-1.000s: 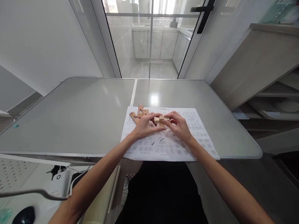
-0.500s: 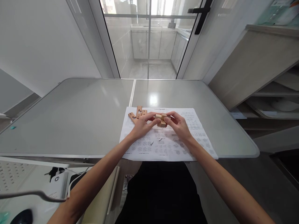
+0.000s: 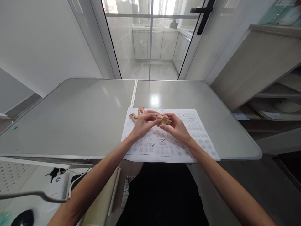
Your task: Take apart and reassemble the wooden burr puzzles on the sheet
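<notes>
Pale wood, cut into blocky, square-ended bars, makes up the small interlocking burr puzzle [image 3: 165,118] held over the far half of a printed sheet [image 3: 169,147]. The left hand [image 3: 142,126] pinches its left side between thumb and fingers; the right hand [image 3: 179,129] grips its right side, thumb low at the near face. It looks light and stiff, dry rather than slippery, and hardly fragile, though loosely fitted bars could slide apart; the flat bar ends on opposite sides seem the best hold. A dark marking shows towards its right end.

Beside the left hand, around the sheet's far left corner, lie notched wooden pieces [image 3: 140,110], flat, browner, with curved cutouts; some of them are partly hidden by the hand. The sheet is thin, white and lightly creased, covered with small grey diagrams, and reaches the near edge of the table [image 3: 94,110]. That top is smooth, grey and glossy, with rounded corners, a metal-like rim and a pale seam running to the far edge. Beyond stands a glass door [image 3: 141,47].
</notes>
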A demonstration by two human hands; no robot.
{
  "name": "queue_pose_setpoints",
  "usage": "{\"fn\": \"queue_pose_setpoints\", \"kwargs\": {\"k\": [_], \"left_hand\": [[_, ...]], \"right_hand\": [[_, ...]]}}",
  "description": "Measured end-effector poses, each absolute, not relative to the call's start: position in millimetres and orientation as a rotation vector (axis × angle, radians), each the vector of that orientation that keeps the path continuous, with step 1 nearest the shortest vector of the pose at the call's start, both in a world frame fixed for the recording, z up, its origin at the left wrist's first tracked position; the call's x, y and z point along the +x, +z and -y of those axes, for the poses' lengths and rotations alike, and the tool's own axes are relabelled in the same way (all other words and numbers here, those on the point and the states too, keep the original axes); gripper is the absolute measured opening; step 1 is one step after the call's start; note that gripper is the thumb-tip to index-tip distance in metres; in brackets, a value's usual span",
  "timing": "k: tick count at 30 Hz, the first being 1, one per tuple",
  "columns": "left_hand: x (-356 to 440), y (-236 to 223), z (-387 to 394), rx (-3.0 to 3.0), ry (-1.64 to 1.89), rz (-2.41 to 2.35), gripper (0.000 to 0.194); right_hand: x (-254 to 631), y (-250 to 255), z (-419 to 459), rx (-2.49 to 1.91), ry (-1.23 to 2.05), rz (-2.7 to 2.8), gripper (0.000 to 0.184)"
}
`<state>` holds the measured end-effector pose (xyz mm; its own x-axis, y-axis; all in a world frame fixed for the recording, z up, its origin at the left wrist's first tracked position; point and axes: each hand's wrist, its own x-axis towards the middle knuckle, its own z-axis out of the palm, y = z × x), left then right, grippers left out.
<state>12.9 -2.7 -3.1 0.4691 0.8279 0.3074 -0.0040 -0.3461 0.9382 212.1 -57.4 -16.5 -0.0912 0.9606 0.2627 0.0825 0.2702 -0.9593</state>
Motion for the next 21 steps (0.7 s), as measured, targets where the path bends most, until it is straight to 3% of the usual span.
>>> {"fn": "queue_pose_setpoints", "kwargs": {"k": [11,21], "left_hand": [[12.4,-5.7,0.3,1.845,1.052,-0.724,0.026],[12.3,-11.8,-2.8,1.718,0.996,-0.755,0.029]], "right_hand": [[209.8,-11.6,60.8,-1.042,0.923,1.502,0.036],[209.8,-12.0,59.4,-1.048,0.996,1.389,0.040]]}}
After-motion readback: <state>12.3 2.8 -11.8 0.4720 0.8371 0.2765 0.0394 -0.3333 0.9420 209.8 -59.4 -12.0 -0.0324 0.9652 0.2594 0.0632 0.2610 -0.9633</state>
